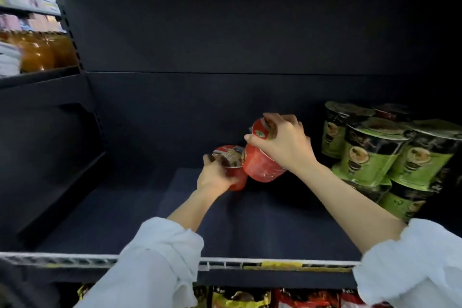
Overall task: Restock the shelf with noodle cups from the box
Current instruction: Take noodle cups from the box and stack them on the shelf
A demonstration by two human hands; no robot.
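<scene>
Both arms reach deep into a dark shelf (pixel 125 220). My left hand (pixel 215 177) grips a red noodle cup (pixel 231 157) by its side, low near the shelf floor towards the back. My right hand (pixel 285 142) holds a second red noodle cup (pixel 260 167) from the top, fingers curled over its lid; this cup tilts to the left, just right of and above the first. The two cups touch or nearly touch. The box is not in view.
Green noodle cups (pixel 370 155) are stacked two high at the shelf's right end. A white wire rail (pixel 225 264) runs along the shelf's front edge. Packets (pixel 250 297) fill the shelf below. Orange bottles (pixel 42 52) stand on a neighbouring shelf at upper left.
</scene>
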